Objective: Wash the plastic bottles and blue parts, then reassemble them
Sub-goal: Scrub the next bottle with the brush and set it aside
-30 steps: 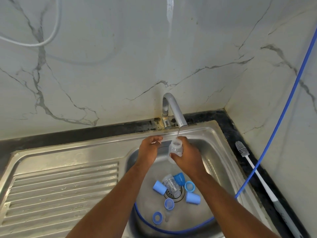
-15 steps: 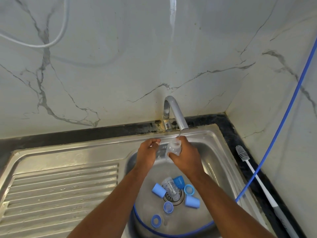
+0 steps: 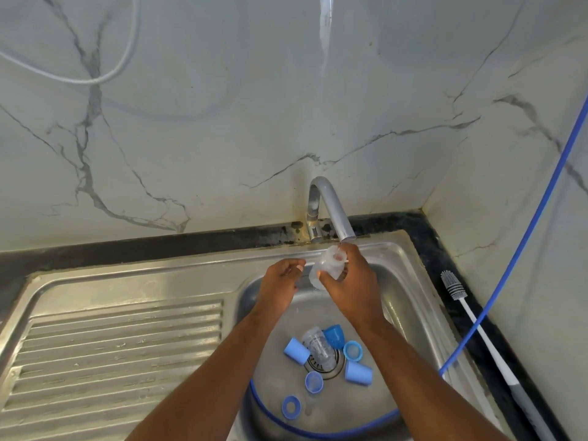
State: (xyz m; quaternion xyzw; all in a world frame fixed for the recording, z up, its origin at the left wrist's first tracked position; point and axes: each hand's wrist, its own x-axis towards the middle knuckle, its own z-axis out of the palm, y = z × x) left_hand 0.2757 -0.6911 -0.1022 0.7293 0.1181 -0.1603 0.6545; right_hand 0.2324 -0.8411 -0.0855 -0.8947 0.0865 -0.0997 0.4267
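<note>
A home kitchen: a steel sink [image 3: 410, 259] with ribbed drainboard [image 3: 121, 345], a tap [image 3: 334, 208], a dark worktop [image 3: 159, 246] and marble-look walls [image 3: 222, 122].

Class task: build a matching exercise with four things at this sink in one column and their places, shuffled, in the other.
1 bottle brush
2 tap
3 blue ring
4 lying clear bottle

a over the drain
b basin floor, nearest the viewer
c dark counter, right of the basin
d behind the basin, by the wall

Pairs: 1-c, 2-d, 3-b, 4-a
</note>
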